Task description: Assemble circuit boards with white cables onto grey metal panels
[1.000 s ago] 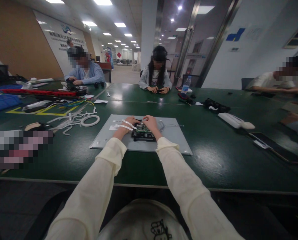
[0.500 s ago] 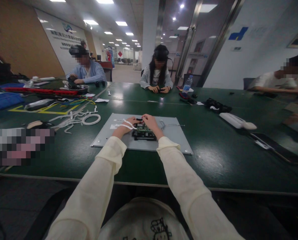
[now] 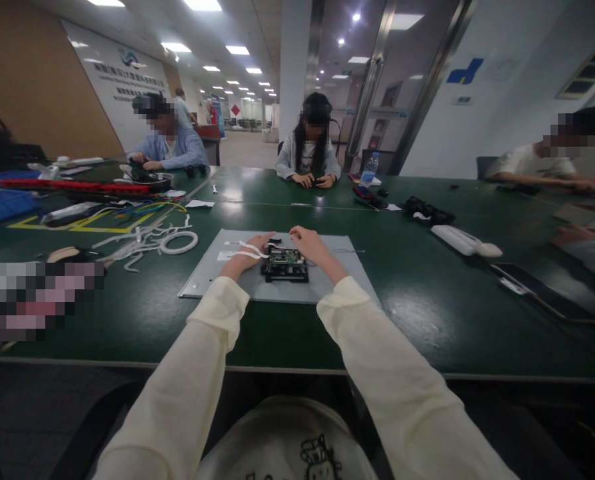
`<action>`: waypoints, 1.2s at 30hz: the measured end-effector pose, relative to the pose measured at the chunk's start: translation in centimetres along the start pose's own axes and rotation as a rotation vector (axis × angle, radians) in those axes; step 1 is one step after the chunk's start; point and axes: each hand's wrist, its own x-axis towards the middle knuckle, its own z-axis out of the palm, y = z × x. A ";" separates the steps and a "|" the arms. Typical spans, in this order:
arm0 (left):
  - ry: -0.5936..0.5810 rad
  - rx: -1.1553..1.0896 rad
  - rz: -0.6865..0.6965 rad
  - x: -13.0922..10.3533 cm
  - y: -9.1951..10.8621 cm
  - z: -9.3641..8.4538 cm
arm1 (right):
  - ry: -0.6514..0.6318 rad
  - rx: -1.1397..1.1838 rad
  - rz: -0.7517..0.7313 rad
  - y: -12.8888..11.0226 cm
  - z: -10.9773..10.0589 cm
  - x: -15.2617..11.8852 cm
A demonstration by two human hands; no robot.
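A green circuit board in a black frame [image 3: 286,260] lies on a grey panel [image 3: 210,277] in front of me. My left hand [image 3: 250,255] grips its left rear side, with the fingertips by a small black part at the back edge. White flat ribbon cables [image 3: 251,248] run across that hand. Just off the board's right rear corner, my right hand [image 3: 312,243] is raised with its fingers curled together; whether something small is between them is hidden. A thin grey cable [image 3: 348,251] lies on the panel to the right of this hand.
White cable pieces and a white ring [image 3: 178,242] lie on the green table at left, near a blue tray [image 3: 7,208]. A white device [image 3: 460,240] and a phone-like black slab [image 3: 542,290] lie at right. Several people sit around the table.
My right hand has drawn back from the board's rear edge to the right, uncovering more of the board. My left hand stays at the board. The view has shifted slightly.
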 end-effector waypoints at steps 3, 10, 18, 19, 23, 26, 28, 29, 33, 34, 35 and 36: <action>0.070 0.000 -0.104 0.0 -0.8 0.1 | -0.094 -0.041 -0.275 0.6 -1.3 -3.3; 0.165 0.034 -0.236 -1.3 -0.5 -0.9 | -0.206 -0.144 -0.319 1.1 -0.9 -7.1; 0.361 0.191 -0.148 -2.6 5.8 -2.6 | 0.032 0.426 -0.150 -2.9 -0.4 -6.8; 0.362 0.210 -0.136 -2.7 6.6 -2.7 | 0.012 0.515 -0.089 -3.2 -0.3 -6.8; 0.318 0.269 -0.137 -3.0 9.1 -2.7 | -0.032 0.578 -0.027 -3.9 0.0 -7.1; 0.276 0.314 -0.165 -3.2 10.0 -2.6 | -0.029 0.524 -0.065 -3.6 0.2 -7.0; 0.255 0.337 -0.192 -3.3 10.2 -2.7 | -0.047 0.529 -0.066 -3.3 0.4 -6.9; 0.245 0.345 -0.202 -3.3 10.3 -2.7 | -0.066 0.552 -0.061 -3.1 0.5 -6.9; 0.223 0.365 -0.239 -3.4 10.1 -3.0 | -0.103 0.681 -0.035 -2.6 0.3 -6.6; 0.223 0.371 -0.252 -3.4 10.0 -3.2 | -0.096 0.692 -0.036 -2.6 0.1 -6.5; 0.224 0.377 -0.262 -3.4 10.0 -3.2 | -0.088 0.690 -0.041 -2.7 -0.2 -6.5; 0.226 0.380 -0.268 -3.5 10.0 -3.3 | -0.081 0.679 -0.050 -2.7 -0.5 -6.5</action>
